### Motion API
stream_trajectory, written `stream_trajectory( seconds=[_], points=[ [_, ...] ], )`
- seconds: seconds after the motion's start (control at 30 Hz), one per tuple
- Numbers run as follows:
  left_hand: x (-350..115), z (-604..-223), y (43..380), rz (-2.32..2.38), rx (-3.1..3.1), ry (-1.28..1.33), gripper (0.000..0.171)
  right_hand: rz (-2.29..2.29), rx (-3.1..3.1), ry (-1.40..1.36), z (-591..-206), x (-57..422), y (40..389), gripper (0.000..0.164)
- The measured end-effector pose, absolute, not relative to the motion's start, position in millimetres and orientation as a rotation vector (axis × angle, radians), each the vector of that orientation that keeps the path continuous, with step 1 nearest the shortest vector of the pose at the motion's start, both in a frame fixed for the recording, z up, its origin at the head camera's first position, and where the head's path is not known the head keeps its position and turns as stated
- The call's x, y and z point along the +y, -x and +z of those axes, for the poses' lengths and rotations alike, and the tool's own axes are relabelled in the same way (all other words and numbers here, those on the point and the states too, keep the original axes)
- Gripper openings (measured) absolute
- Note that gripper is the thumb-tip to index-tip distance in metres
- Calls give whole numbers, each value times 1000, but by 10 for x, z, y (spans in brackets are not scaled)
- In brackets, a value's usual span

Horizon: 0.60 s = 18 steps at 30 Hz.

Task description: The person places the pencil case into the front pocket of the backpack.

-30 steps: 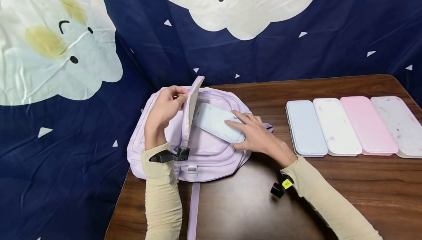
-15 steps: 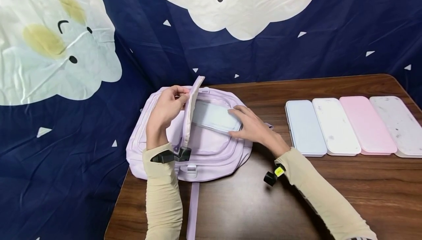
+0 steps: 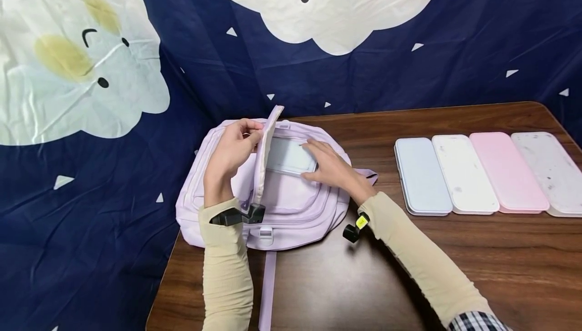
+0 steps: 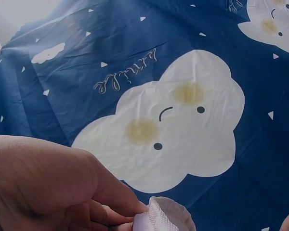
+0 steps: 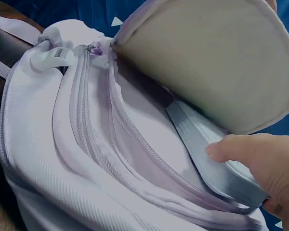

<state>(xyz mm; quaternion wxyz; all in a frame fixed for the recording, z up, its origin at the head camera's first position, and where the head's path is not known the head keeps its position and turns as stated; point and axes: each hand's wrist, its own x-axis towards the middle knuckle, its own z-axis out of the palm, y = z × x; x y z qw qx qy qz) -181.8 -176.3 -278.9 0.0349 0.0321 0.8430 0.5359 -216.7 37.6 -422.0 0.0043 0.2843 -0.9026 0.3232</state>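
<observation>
In the head view, the left hand (image 3: 229, 151) is left of centre, its forearm rising almost straight up from the bottom edge, fingers turned to the right. Thumb and fingers pinch the rim of the front flap (image 3: 267, 151), which stands upright, nearly edge-on to this camera. The right hand (image 3: 334, 167) reaches in from the lower right, its forearm slanting toward the middle of the frame. It grips the right end of a pale blue case (image 3: 291, 155), thumb at the near edge and fingers at the far edge. The case lies in the open front pocket (image 5: 144, 115) of a lilac backpack (image 3: 295, 237), and the flap hides its left end from the head camera. In the right wrist view, the thumb rests against the case right of centre, while the other fingers are mostly out of sight.

The backpack lies on a brown table (image 3: 523, 255), with a buckle (image 3: 265, 235) at its lower side and a strap (image 3: 268, 290) running to the bottom of the frame. On the right, a light blue case (image 3: 423, 175), a white case (image 3: 465, 174), a pink case (image 3: 509, 172) and a speckled case (image 3: 547, 172) lie in a row. Dark blue cloth (image 3: 364, 83) with clouds fills the upper part of the frame
</observation>
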Motion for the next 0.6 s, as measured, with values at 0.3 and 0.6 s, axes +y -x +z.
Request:
stream_trajectory(
  seconds=[0.3, 0.6],
  points=[
    [-1757, -2799, 1839, 1648, 2587, -99, 24, 1052, -2807, -854, -4312, 315, 2232, 80],
    [-1760, -2804, 1845, 1641, 2584, -95, 25, 1051, -2759, -844, -4341, 160, 2263, 82]
  ],
)
